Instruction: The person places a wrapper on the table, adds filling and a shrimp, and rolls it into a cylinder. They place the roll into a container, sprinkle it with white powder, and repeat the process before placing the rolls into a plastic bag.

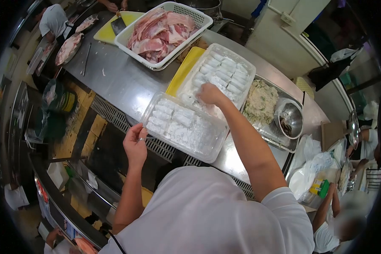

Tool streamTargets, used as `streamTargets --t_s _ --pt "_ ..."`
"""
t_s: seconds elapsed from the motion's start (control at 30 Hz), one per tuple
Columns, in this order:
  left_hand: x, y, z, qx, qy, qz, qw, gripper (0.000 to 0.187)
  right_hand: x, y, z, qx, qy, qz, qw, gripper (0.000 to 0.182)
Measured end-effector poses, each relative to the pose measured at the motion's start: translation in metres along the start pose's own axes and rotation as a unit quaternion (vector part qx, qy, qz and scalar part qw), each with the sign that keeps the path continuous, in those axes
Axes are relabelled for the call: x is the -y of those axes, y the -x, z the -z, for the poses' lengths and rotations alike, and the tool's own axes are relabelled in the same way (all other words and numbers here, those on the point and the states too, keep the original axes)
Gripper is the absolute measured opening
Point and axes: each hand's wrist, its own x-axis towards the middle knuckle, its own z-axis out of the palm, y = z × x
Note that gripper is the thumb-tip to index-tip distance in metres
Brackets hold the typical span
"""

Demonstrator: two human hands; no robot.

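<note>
White-dusted rolls lie in rows in a clear plastic container (250, 67). My right hand (211, 94) reaches into its near left part, fingers down in the powder beside the rolls; the fingertips are hidden. Nearer to me, a second clear container (213, 146) holds several powdered rolls at its left and loose white powder. My left hand (136, 137), with a ring on one finger, is at this container's left corner, thumb and fingertips pinched on its rim. A yellow board (184, 72) sticks out under the farther container.
A white basket (122, 40) of raw meat stands behind. At right are a tray (283, 144) of pale mixture and a metal bowl (298, 114). Co-workers stand at far left and lower right; another's hands are near a yellow-green board (103, 33) with a cleaver.
</note>
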Motion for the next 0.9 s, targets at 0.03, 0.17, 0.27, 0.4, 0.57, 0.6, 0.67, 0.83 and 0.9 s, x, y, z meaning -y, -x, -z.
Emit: streamTargets --t_s 0.03,0.17,0.27,0.4,0.57,0.6,0.67,0.83,0.9 --pt "0.002 0.004 0.002 -0.004 -0.002 0.007 1.0 0.022 -0.019 -0.029 -0.035 -0.054 -0.042 0.035 0.997 0.045" --pt "-0.001 0.011 0.001 -0.006 0.013 -0.008 1.0 0.022 0.026 -0.016 -0.02 -0.033 -0.148 -0.015 0.988 0.049" --pt "-0.001 0.011 0.002 -0.019 0.024 -0.009 0.999 0.022 0.018 -0.009 0.002 0.009 0.013 -0.031 0.999 0.055" --pt "0.005 0.012 0.009 -0.022 0.015 -0.005 1.0 0.022 0.003 0.018 -0.001 -0.061 0.091 -0.042 0.993 0.055" --pt "0.004 0.005 0.001 -0.007 0.002 -0.002 1.0 0.022 0.003 0.025 -0.011 -0.121 -0.011 -0.005 0.993 0.045" --pt "0.002 0.002 0.0 -0.006 0.006 -0.006 1.0 0.022 -0.003 0.026 -0.011 -0.144 -0.095 -0.009 0.985 0.045" --pt "-0.001 -0.003 -0.004 -0.008 0.014 -0.014 1.0 0.022 -0.019 0.03 -0.005 -0.185 -0.256 -0.012 0.949 0.044" --pt "-0.001 -0.01 -0.001 -0.001 0.022 -0.018 1.0 0.022 -0.038 0.066 0.003 -0.152 -0.067 0.016 0.986 0.042" --pt "0.0 -0.011 0.0 0.003 0.014 -0.019 1.0 0.022 -0.034 0.078 0.012 -0.178 -0.083 -0.013 0.98 0.04"
